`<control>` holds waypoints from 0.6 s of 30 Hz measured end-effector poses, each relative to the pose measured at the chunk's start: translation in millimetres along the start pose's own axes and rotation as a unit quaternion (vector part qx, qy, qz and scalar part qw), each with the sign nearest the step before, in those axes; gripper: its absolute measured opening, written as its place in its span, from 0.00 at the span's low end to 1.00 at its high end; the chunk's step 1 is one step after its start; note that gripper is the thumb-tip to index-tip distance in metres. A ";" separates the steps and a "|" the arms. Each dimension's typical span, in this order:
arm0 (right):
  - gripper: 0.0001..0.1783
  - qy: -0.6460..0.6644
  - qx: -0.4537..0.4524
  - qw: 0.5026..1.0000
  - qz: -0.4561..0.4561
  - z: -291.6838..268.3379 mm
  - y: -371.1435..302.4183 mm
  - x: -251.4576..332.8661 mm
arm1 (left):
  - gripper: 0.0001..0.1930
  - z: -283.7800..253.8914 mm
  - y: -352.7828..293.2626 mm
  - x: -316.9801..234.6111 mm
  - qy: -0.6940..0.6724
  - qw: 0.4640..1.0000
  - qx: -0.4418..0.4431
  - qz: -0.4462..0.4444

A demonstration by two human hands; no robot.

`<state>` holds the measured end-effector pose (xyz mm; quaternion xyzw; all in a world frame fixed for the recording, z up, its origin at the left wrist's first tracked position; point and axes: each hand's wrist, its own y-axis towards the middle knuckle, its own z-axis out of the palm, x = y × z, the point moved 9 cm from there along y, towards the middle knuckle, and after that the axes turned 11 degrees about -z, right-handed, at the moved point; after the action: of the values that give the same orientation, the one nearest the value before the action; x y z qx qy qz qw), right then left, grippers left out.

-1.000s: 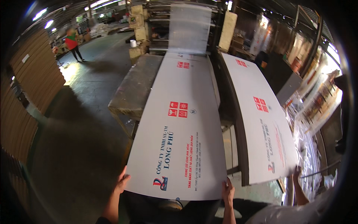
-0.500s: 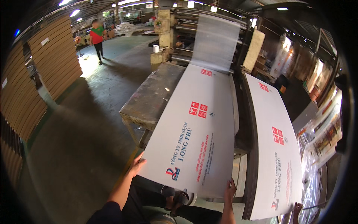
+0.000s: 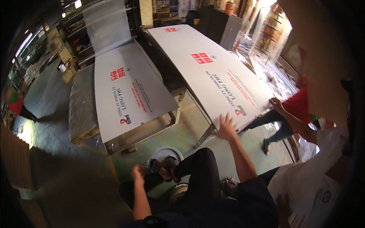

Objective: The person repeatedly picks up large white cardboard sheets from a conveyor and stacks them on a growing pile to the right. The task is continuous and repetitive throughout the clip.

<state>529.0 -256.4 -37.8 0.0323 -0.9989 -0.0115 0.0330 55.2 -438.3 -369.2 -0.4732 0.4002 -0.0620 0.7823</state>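
My right hand [image 3: 227,128] is open, its fingers spread over the near left corner of the top printed white sheet [image 3: 213,78] on the right-hand stack. Whether the fingertips touch it I cannot tell. Low in front of me, away from both sheets, is my left hand [image 3: 138,175]; motion smears its fingers. A second printed white sheet [image 3: 129,95] lies on the metal table [image 3: 81,102], its far end at the rollers under a translucent film [image 3: 106,28]. A co-worker's hand [image 3: 277,104] is at the right edge of the stacked sheet.
Two people stand close on my right, one in a red shirt [image 3: 298,104], one in a white shirt [image 3: 304,167]. Farther left, another person [image 3: 17,104] is on the floor. A round pale stool or lid [image 3: 166,152] is by my feet. Brown stacked boards [image 3: 15,159] line the left.
My view has turned right. Both hands have let go of the sheet on the table; my right hand has moved over to the stack. The table sheet has gone farther into the rollers.
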 end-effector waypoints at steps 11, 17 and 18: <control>0.26 -0.058 -0.154 0.937 -0.307 0.1 -135.2 108.3 | 0.18 330.3 -207.4 26.4 0.170 0.893 0.414 0.037; 0.43 0.118 -0.229 0.964 0.074 -15.1 -181.5 -80.3 | 0.20 154.4 -220.8 -64.6 0.195 0.925 0.292 0.147; 0.47 0.067 -0.183 0.971 0.138 10.3 -197.7 -112.6 | 0.22 105.4 -226.6 -76.4 0.212 0.923 0.286 0.145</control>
<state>653.1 -446.1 -60.3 -0.1113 -0.9703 -0.1869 0.1062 139.9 -452.5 -122.4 -0.1425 0.5860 -0.1584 0.7818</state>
